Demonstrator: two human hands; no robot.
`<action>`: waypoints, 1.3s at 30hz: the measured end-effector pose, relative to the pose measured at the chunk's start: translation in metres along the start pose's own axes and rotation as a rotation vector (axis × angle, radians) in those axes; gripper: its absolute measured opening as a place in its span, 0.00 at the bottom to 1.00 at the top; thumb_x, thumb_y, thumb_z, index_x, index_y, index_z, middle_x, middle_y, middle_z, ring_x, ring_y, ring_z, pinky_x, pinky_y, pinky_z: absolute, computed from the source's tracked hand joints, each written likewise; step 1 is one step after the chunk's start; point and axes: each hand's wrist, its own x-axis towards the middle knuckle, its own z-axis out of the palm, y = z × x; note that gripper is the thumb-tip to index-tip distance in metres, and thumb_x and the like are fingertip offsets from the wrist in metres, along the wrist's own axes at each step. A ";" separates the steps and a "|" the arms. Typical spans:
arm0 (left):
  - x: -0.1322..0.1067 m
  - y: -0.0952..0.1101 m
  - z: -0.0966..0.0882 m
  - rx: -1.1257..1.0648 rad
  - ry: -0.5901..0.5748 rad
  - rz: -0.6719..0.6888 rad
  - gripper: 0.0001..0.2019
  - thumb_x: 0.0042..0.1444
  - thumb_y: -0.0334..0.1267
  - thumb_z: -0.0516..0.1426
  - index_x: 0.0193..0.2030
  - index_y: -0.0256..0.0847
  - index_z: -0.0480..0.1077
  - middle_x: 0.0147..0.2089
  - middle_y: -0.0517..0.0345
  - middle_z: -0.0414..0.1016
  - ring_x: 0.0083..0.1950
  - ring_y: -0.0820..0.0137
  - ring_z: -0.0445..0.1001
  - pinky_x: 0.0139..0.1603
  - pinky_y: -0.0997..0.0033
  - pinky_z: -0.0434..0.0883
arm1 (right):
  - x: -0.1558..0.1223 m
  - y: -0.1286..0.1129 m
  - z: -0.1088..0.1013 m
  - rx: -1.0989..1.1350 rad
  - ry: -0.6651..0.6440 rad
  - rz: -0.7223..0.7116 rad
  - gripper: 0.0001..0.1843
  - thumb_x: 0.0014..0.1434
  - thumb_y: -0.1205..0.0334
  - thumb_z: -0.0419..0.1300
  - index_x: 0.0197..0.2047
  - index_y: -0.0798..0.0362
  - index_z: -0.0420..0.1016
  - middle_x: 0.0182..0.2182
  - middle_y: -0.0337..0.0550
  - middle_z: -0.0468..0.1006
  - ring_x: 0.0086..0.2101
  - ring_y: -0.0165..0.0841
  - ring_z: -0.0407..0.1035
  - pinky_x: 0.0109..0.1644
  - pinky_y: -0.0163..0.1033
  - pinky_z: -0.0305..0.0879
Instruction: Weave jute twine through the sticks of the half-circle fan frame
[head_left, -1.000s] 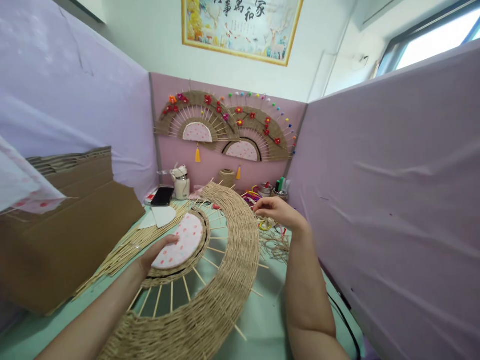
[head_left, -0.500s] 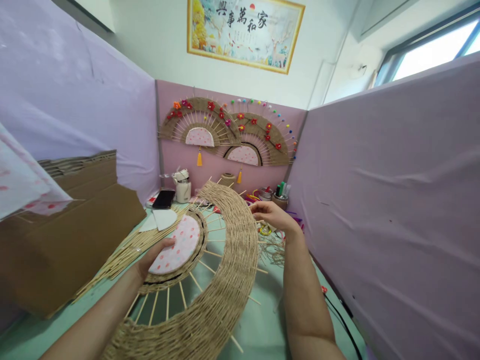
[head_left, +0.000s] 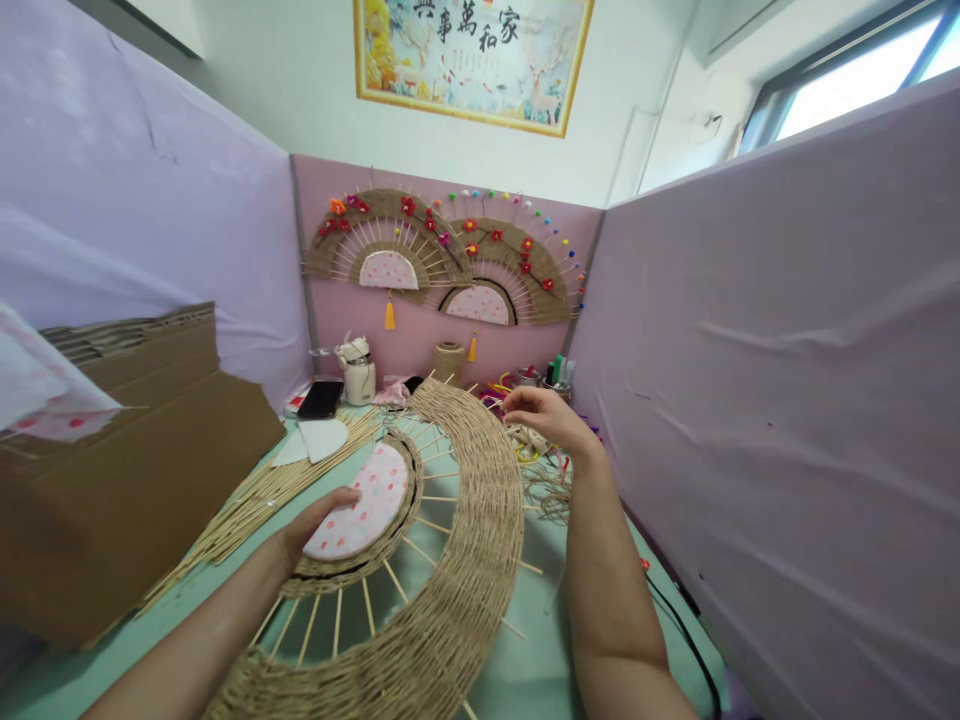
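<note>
A large woven twine fan point(head_left: 480, 500) stands tilted in front of me, its thin sticks poking out past the outer edge. My left hand point(head_left: 322, 515) grips it at the half-round centre point(head_left: 371, 505), which is covered in pink dotted cloth. The thumb lies on top of the cloth and the other fingers are hidden behind. Close to the fan's upper right edge is my right hand point(head_left: 551, 418), its fingers bent and pinched together by the stick tips. Whatever sits between those fingertips is too small to make out.
Thin sticks point(head_left: 251, 510) and white paper pieces point(head_left: 324, 440) lie left, beside a cardboard sheet point(head_left: 142, 450). At the back stand a bottle point(head_left: 358, 375), phone point(head_left: 321, 399) and twine spool point(head_left: 448, 365). Loose twine point(head_left: 551, 490) lies right. Two decorated fans point(head_left: 394, 225) hang behind.
The view has shifted slightly. My right hand has moved a little up and away from the fan's woven edge. My left hand keeps its hold on the fan.
</note>
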 end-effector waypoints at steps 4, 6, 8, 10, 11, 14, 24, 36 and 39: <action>0.007 -0.003 -0.005 0.057 0.035 -0.170 0.24 0.55 0.29 0.48 0.60 0.30 0.60 0.30 0.40 0.79 0.30 0.50 0.78 0.27 0.54 0.74 | 0.000 0.005 -0.003 -0.055 0.045 0.034 0.14 0.43 0.59 0.65 0.33 0.54 0.69 0.23 0.32 0.66 0.23 0.25 0.58 0.26 0.32 0.54; 0.010 -0.004 -0.007 0.046 0.022 -0.178 0.25 0.55 0.30 0.48 0.61 0.30 0.57 0.32 0.39 0.79 0.32 0.50 0.78 0.28 0.53 0.74 | 0.000 0.009 -0.005 -0.061 0.043 0.031 0.14 0.44 0.59 0.65 0.35 0.53 0.68 0.24 0.33 0.66 0.24 0.25 0.59 0.27 0.32 0.54; 0.012 -0.007 -0.009 0.052 0.018 -0.162 0.26 0.55 0.30 0.48 0.62 0.28 0.56 0.31 0.38 0.79 0.31 0.51 0.78 0.28 0.57 0.74 | -0.001 0.013 -0.007 -0.037 0.026 0.021 0.13 0.47 0.60 0.62 0.36 0.53 0.69 0.26 0.35 0.68 0.26 0.26 0.61 0.29 0.33 0.57; 0.012 -0.010 -0.009 0.090 0.025 -0.158 0.27 0.54 0.30 0.49 0.62 0.24 0.55 0.31 0.36 0.78 0.29 0.53 0.78 0.29 0.60 0.74 | 0.000 0.016 -0.009 -0.002 0.011 0.017 0.11 0.49 0.60 0.60 0.37 0.53 0.69 0.29 0.37 0.70 0.28 0.27 0.64 0.32 0.34 0.60; 0.012 -0.011 -0.008 0.118 0.034 -0.166 0.27 0.54 0.30 0.50 0.61 0.22 0.55 0.30 0.35 0.78 0.29 0.54 0.78 0.29 0.61 0.74 | 0.000 0.017 -0.009 0.016 0.009 0.017 0.11 0.49 0.60 0.60 0.37 0.53 0.69 0.30 0.38 0.71 0.29 0.28 0.65 0.33 0.35 0.61; 0.012 -0.014 -0.006 0.163 0.057 -0.182 0.28 0.53 0.30 0.50 0.61 0.23 0.54 0.31 0.35 0.78 0.29 0.53 0.78 0.30 0.60 0.74 | 0.002 0.022 -0.009 0.053 0.015 0.032 0.12 0.47 0.60 0.63 0.36 0.53 0.69 0.30 0.38 0.71 0.29 0.28 0.65 0.34 0.35 0.61; 0.012 -0.014 -0.004 0.227 0.089 -0.140 0.19 0.54 0.29 0.50 0.52 0.28 0.66 0.36 0.38 0.79 0.34 0.55 0.78 0.32 0.61 0.74 | 0.008 0.045 0.000 0.263 0.024 0.084 0.13 0.47 0.58 0.63 0.36 0.55 0.69 0.28 0.38 0.73 0.29 0.26 0.65 0.34 0.33 0.60; 0.007 -0.003 0.005 0.251 0.108 -0.111 0.24 0.55 0.33 0.52 0.58 0.24 0.61 0.30 0.46 0.79 0.31 0.60 0.78 0.36 0.65 0.73 | 0.009 0.041 0.014 0.418 -0.131 0.167 0.25 0.54 0.41 0.52 0.37 0.55 0.74 0.33 0.45 0.76 0.35 0.33 0.70 0.42 0.38 0.64; 0.009 -0.001 0.005 0.219 0.106 -0.097 0.26 0.56 0.33 0.52 0.61 0.24 0.57 0.29 0.48 0.79 0.32 0.59 0.78 0.38 0.62 0.73 | 0.010 0.039 0.020 0.368 -0.159 0.176 0.28 0.56 0.38 0.47 0.41 0.53 0.74 0.37 0.47 0.76 0.39 0.36 0.69 0.43 0.40 0.64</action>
